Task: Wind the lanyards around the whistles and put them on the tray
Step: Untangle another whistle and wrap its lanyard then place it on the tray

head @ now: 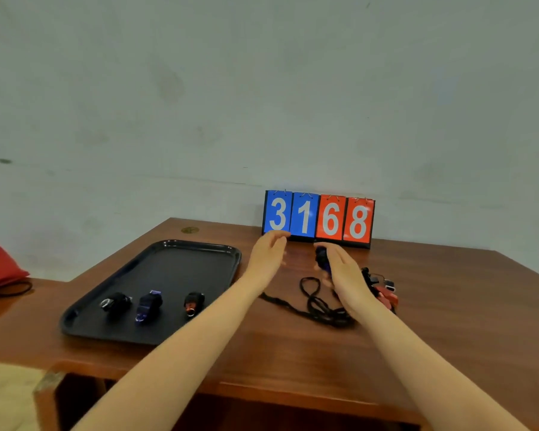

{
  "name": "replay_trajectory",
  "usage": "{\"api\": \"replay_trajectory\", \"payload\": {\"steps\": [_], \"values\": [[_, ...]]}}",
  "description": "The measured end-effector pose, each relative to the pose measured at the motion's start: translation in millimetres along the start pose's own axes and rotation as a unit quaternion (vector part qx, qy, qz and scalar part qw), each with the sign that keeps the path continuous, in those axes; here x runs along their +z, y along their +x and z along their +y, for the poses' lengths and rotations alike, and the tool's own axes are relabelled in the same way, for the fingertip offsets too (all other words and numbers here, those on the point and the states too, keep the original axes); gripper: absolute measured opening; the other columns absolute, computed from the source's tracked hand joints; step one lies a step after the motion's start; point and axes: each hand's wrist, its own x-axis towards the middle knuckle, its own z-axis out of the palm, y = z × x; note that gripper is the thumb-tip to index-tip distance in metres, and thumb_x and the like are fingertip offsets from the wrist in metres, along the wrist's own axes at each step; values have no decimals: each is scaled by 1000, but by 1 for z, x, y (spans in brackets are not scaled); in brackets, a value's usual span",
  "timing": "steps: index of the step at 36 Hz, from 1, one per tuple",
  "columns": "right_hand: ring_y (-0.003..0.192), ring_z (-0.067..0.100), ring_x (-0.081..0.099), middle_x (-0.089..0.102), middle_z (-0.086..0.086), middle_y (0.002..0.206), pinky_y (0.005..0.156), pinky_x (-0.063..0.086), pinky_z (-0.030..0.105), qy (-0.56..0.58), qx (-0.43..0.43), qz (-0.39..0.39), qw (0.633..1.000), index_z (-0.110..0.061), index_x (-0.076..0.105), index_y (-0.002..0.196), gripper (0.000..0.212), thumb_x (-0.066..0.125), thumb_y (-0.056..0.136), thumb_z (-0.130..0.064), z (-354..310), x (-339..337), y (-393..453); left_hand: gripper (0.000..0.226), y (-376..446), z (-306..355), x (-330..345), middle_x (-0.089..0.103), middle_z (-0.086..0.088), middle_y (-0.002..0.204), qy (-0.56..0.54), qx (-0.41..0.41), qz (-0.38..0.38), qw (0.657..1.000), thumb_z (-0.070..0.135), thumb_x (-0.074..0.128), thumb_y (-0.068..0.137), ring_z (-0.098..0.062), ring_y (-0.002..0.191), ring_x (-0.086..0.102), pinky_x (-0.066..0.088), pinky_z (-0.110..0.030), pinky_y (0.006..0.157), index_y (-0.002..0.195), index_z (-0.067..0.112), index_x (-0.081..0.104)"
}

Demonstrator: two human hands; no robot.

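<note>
A wooden table (293, 353) stands against a pale wall, a flip scoreboard (318, 217) reading 31 and 68 upright at its back edge. On the left lies a black tray (181, 269) already holding three wound whistles: a black one (116, 303), a blue one (148, 303) and a red-tipped one (193, 301), in a row near the front rim. The right hand (339, 272) grips a blue whistle (322, 261) raised above the table, its long axis roughly upright; which end points up is blurred. Its black lanyard (318, 303) hangs unwound in loops on the table, trailing toward the person and leftward. The left hand (269, 253), fingers relaxed and apart, holds nothing and hovers just left of the whistle, nearer the cord's loose end, so winding likely falls to it. More whistles (383, 290) sit heaped just right of the right hand. The tray lies well to the left.
</note>
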Motion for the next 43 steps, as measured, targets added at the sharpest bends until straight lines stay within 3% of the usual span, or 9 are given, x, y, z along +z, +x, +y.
{"api": "replay_trajectory", "payload": {"steps": [5, 9, 16, 22, 28, 31, 35, 39, 43], "values": [[81, 17, 57, 61, 15, 101, 73, 49, 27, 204, 123, -81, 968, -9, 54, 124, 27, 48, 100, -18, -24, 35, 3, 29, -11, 8, -79, 56, 6, 110, 77, -28, -13, 997, 21, 40, 102, -11, 96, 57, 51, -25, 80, 125, 18, 57], [92, 24, 63, 63, 18, 104, 81, 52, 31, 297, 135, -157, 932, -4, 55, 115, 19, 53, 96, -8, -38, 80, 2, 28, -24, -10, -156, 59, 3, 119, 171, -34, 23, 984, 22, 41, 101, -15, 108, 57, 49, -33, 94, 121, 18, 60], [57, 9, 48, 68, 13, 86, 46, 37, 18, 149, 101, -192, 965, -3, 55, 119, 37, 69, 88, -19, -45, 178, 8, 28, -51, -57, -273, 64, -3, 120, 301, -84, 111, 943, 23, 44, 99, -17, 105, 57, 41, -28, 86, 117, 14, 64], [57, 11, 51, 65, 11, 87, 52, 45, 20, 101, 118, -219, 963, -9, 54, 114, 30, 68, 88, -13, -45, 244, 15, 34, -79, -95, -309, 60, -5, 126, 281, -147, 114, 942, 25, 41, 101, -20, 111, 54, 39, -26, 90, 128, 13, 59], [61, 12, 56, 68, 11, 89, 60, 49, 22, 37, 126, -268, 954, -8, 59, 113, 29, 70, 86, -12, -41, 293, 23, 31, -87, -114, -310, 56, 11, 101, 315, -124, 82, 937, 27, 36, 102, -19, 105, 58, 47, -33, 86, 105, 24, 67], [66, 14, 61, 68, 16, 102, 61, 52, 22, -27, 122, -277, 953, -6, 58, 117, 32, 69, 87, -12, -34, 309, 31, 33, -85, -116, -311, 62, 9, 112, 313, -118, 81, 939, 25, 38, 102, -11, 105, 56, 43, -24, 82, 117, 22, 67], [64, 15, 59, 68, 10, 95, 56, 48, 23, -160, 71, -262, 949, -9, 61, 111, 28, 68, 87, -21, -23, 318, 39, 33, -84, -123, -316, 65, 6, 121, 290, -117, 91, 945, 22, 40, 100, -12, 107, 57, 48, -30, 92, 117, 20, 68], [70, 17, 56, 67, 9, 90, 72, 49, 31, -208, 29, -224, 952, -7, 70, 103, 27, 66, 89, -30, -14, 322, 45, 32, -82, -127, -318, 65, 7, 118, 279, -122, 104, 947, 22, 42, 98, -10, 103, 56, 49, -29, 87, 114, 24, 69], [70, 15, 58, 67, 9, 101, 69, 51, 26, -181, 32, -239, 953, -6, 63, 123, 41, 66, 89, -29, -10, 318, 46, 30, -83, -127, -316, 65, 8, 118, 278, -124, 103, 947, 21, 44, 97, -9, 103, 56, 49, -27, 86, 115, 24, 68]]}}
